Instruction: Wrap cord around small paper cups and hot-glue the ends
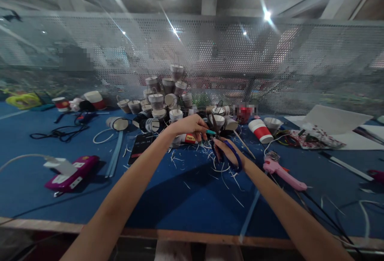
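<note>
My right hand is closed around the blue handles of the scissors, whose dark blades point up and slightly left. Close beside it, my left hand has its fingers pinched together near a small teal piece by the blades. Whatever those fingers hold is too small to make out. Thin white scraps lie scattered beneath and around both hands on the blue tabletop. Behind the hands stands a pile of small grey-white buckets, some with wire handles.
A phone and a purple power strip are on the left. At right are a pink glue gun, a red-and-white cup and a plastic bag. A perforated metal screen rises behind the table.
</note>
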Tool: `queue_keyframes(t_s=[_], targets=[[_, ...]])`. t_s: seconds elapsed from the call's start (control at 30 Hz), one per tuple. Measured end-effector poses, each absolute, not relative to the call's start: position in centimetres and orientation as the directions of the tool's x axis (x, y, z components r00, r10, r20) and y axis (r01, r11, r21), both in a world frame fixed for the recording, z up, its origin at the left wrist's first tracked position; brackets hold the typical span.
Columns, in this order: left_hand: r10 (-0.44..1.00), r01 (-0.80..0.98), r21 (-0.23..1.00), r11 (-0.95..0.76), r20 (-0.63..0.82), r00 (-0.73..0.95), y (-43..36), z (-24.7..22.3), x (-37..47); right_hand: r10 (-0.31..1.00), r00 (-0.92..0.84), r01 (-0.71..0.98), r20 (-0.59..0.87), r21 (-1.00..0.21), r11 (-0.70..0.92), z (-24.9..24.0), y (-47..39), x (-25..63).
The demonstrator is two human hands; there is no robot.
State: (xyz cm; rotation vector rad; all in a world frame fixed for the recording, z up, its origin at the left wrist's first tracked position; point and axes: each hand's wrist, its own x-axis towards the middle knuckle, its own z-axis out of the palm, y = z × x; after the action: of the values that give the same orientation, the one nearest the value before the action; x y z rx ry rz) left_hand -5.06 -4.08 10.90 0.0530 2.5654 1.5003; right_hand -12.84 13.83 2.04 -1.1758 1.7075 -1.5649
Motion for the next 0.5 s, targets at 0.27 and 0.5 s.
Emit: queue_keyframes(t_s=[0.27,0.5], targets=[[0.097,-0.042,0.881,0.47,-0.099,-0.99,-3.9,10.4,-5.4,-0.807,-0.573,-0.267,0.145,-0.964,0.017,2.3,14.0,-12.4],[0.103,-0.051,0.886,0.46,-0.11,-0.989,-3.9,10.5,-5.4,-0.792,-0.59,-0.357,0.154,-0.93,0.086,3.2,14.0,-12.1]])
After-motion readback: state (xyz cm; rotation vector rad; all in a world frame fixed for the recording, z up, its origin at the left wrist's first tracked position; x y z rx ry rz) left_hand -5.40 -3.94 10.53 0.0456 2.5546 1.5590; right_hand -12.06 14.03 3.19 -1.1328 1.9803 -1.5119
